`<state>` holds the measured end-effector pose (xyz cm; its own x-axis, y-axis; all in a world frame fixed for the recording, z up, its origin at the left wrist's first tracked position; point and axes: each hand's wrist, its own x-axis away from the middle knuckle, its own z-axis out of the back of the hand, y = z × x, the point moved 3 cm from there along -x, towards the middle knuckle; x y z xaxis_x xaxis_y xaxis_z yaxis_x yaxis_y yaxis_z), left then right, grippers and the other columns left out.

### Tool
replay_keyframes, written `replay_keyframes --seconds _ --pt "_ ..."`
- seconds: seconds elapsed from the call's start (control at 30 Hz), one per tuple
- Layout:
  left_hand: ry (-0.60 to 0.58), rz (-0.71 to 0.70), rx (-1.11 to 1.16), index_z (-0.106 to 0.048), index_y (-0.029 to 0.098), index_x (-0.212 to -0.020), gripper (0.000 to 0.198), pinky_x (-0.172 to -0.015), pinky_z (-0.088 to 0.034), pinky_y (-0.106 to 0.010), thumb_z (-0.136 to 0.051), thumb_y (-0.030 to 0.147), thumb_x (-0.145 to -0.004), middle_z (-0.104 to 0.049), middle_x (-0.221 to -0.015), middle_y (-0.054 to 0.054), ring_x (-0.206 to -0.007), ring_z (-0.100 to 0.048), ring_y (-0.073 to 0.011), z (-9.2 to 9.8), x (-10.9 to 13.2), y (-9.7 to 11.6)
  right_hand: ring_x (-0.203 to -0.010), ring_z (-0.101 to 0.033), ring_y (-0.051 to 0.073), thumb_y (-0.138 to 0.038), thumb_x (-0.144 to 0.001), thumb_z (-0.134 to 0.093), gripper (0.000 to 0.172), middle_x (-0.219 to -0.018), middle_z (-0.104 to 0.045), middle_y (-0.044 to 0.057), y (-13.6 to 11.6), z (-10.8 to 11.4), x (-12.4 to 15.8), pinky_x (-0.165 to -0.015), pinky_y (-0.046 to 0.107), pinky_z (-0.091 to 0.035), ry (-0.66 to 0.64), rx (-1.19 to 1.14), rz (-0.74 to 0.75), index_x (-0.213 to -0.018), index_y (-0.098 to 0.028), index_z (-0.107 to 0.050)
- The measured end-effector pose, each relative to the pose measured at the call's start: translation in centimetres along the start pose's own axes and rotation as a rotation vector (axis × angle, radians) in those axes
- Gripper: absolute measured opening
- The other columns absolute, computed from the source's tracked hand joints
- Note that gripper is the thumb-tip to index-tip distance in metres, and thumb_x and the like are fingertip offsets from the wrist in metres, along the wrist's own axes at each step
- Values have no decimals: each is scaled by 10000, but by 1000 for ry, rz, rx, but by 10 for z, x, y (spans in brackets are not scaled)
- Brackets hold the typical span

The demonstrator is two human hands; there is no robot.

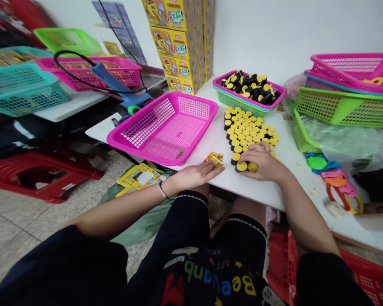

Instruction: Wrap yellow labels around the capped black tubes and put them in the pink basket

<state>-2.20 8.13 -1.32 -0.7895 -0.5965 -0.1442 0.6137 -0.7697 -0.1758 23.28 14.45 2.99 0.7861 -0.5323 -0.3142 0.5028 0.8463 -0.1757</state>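
My right hand (261,160) rests on the near end of a packed block of upright black cylinders with yellow caps (247,127), its fingers lying over several of them. My left hand (194,176) lies on the white table (293,187), with its fingertips at a small pile of yellow printed cards (214,160). Beyond the block, a pink-rimmed basket on a green one (217,87) holds a loose heap of similar cylinders (250,87). To the left of my hands stands a pink plastic basket (178,95) with a small card lying inside.
Yellow printed cartons (175,46) are stacked behind the table. Several plastic baskets (347,106) are piled at the right, beside a plastic bag. A blue tool with a black cord (115,80) lies at the left. Red stools or crates stand on the floor.
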Motion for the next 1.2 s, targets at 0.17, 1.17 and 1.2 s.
replay_keyframes --seconds 0.17,1.17,1.2 --pt "89 66 175 -512 180 -1454 503 -964 -594 -319 -359 55 -991 -670 -1347 -145 -1239 -668 -218 -9 -15 -13 -1112 -599 300 -501 -872 -693 245 -1054 -769 43 10 16 3 -1027 508 -300 160 7 -91 -997 -292 -709" --pt "628 155 926 -361 195 -1348 419 -940 -573 -379 -510 196 -957 -725 -1152 -103 -1117 -731 -211 11 -182 -42 -774 -703 192 -717 -883 -568 553 -1012 -681 43 91 25 24 -727 404 -623 1023 -616 -557 -1291 -344 -586" --pt "644 114 925 -348 201 -1336 404 -939 -577 -379 -484 181 -957 -694 -1225 -121 -1120 -730 -205 6 -180 -42 -801 -711 201 -727 -894 -540 544 -1001 -683 44 90 26 24 -729 407 -626 1004 -620 -544 -1271 -340 -603"
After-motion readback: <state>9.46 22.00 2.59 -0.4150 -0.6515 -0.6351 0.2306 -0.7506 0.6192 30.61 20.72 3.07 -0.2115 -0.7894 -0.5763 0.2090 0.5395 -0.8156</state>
